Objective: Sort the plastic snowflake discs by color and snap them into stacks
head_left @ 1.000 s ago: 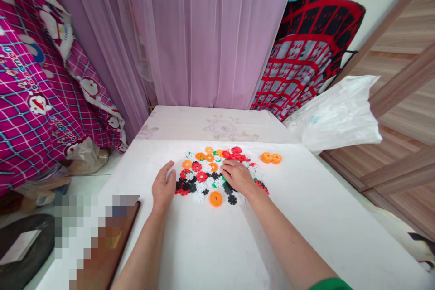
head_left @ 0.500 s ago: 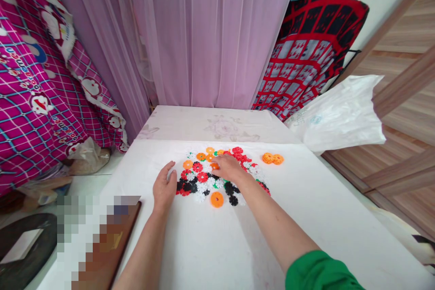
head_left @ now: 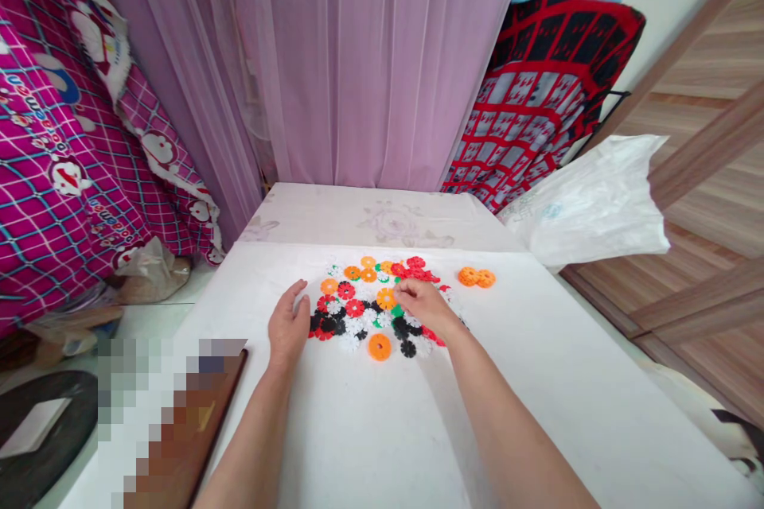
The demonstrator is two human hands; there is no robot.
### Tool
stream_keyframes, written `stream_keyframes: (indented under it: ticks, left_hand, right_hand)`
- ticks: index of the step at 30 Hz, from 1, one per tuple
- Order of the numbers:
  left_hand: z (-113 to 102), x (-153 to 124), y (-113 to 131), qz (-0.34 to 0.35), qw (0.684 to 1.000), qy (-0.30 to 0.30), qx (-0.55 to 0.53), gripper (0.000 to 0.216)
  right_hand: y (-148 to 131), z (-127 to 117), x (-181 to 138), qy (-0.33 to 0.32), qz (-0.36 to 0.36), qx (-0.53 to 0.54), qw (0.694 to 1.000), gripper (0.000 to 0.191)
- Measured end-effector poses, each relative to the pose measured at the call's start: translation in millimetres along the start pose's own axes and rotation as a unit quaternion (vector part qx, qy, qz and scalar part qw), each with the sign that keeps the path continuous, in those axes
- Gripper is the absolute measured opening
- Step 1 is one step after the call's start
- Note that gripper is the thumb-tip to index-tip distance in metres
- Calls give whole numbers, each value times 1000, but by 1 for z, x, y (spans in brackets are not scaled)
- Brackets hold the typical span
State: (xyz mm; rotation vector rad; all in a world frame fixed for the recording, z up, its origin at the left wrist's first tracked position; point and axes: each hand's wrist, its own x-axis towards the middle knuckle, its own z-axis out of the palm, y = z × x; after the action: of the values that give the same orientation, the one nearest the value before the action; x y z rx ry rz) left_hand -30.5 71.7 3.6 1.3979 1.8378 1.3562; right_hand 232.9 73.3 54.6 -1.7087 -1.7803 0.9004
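Note:
Many notched plastic discs in red, white, black, green and orange lie in a loose pile on the white table (head_left: 370, 429). My right hand (head_left: 426, 304) is over the right part of the pile, its fingers pinched on the edge of an orange disc (head_left: 386, 299). At the pile's left edge, my left hand (head_left: 290, 324) rests on its side, fingers apart, holding nothing, near some black discs (head_left: 322, 322). A larger-looking orange disc (head_left: 379, 347) lies at the near edge of the pile, beside a black disc (head_left: 408, 348).
Two groups of stacked orange discs (head_left: 477, 277) lie apart to the right of the pile. A white plastic bag (head_left: 597, 203) hangs at the table's right edge. Purple curtains (head_left: 370, 56) stand behind. A brown board, partly blurred out, is at the lower left.
My right hand has moved a little right and toward me, with an orange disc now showing at its fingertips. My left hand has stayed in place.

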Motion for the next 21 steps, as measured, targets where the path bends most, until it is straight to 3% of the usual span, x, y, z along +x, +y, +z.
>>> stream_keyframes:
  ticks: [3, 6, 14, 21]
  left_hand:
    - [0, -1, 1, 0, 1000, -1, -3, 33]
    - [-1, -1, 3, -1, 1000, -3, -1, 33]
    - [-2, -3, 6, -14, 1000, -1, 1, 33]
    - [-2, -2, 6, -9, 1000, 0, -7, 33]
  right_hand:
    - [7, 7, -26, -54, 22, 155, 986, 17]
    - [11, 18, -44, -73, 35, 198, 977, 18]
    - [11, 30, -51, -61, 21, 169, 983, 14]
    - [8, 25, -55, -25, 16, 72, 997, 20]
